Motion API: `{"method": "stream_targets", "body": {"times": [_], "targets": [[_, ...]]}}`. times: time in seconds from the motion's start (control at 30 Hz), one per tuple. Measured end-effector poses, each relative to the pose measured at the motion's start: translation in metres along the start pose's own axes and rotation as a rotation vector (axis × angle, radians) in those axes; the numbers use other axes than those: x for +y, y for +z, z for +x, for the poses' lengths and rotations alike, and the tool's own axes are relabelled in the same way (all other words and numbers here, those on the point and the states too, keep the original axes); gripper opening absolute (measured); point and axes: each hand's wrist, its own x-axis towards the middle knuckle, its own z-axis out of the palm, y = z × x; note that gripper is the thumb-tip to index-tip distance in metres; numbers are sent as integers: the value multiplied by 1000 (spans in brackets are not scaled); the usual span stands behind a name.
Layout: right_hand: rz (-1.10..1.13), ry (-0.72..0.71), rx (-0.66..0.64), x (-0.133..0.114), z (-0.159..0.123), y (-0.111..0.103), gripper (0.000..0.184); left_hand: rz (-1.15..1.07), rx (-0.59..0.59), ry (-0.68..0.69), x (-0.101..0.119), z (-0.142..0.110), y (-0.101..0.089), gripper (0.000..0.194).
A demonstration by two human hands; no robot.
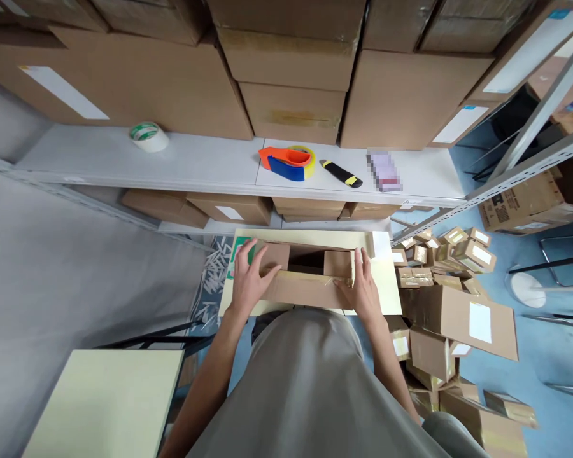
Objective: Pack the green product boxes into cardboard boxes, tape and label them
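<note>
A small cardboard box [296, 289] lies on the cream tabletop [386, 292] in front of my body. Its two end flaps are folded inward, and a dark gap shows between them. The long front flap stands out toward me. My left hand [251, 277] grips the box's left end, thumb on top near the end flap and fingers along the outer side. At the opposite end my right hand [363, 286] holds the box, its thumb on the front flap and its fingers at the right side. What lies inside the box is too dark to make out.
On the grey shelf [210, 162] are a white tape roll [149, 137], an orange and blue tape dispenser [286, 163], a black and yellow box cutter [341, 173] and a blurred item [384, 170]. Large cartons [291, 114] stand behind. Many boxes [458, 318] are piled on the floor at right.
</note>
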Motion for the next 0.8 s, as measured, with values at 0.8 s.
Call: {"method": "stream_targets", "body": {"times": [0.8], "targets": [[537, 172, 103, 30, -5, 27, 36, -507, 200, -457, -27, -25, 26, 26]]}}
